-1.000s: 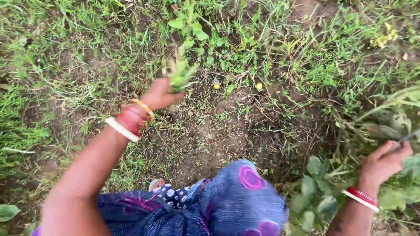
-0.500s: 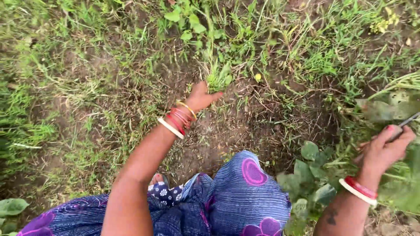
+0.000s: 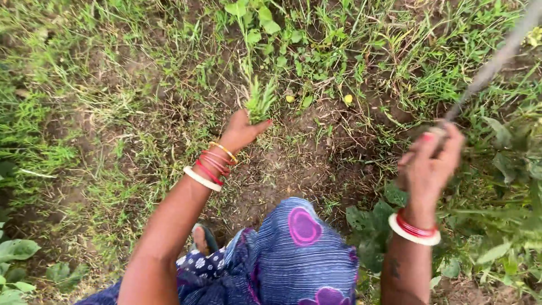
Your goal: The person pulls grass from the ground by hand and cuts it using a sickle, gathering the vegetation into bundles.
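Green grass tuft (image 3: 261, 101) clamped in left hand (image 3: 241, 131); right hand (image 3: 429, 164), at three o'clock, closed on grey metal blade (image 3: 491, 68); best cut low, near roots.

1. I count two hands: left hand (image 3: 241, 131) and right hand (image 3: 430, 164).
2. One grass tuft (image 3: 259, 101), gripped at the left hand's fingertips.
3. One thin metal tool (image 3: 497, 62), blurred, running up and right from the right hand's closed fist.
4. Two small yellow bits on the soil: one (image 3: 289, 99) just right of the tuft, the other (image 3: 348, 99) farther right, between the hands.
5. Bangles: a stack on the left wrist (image 3: 210, 166), too tight to count; another stack on the right wrist (image 3: 415, 230), also uncountable.
6. One sandal (image 3: 203, 240), below the left forearm.
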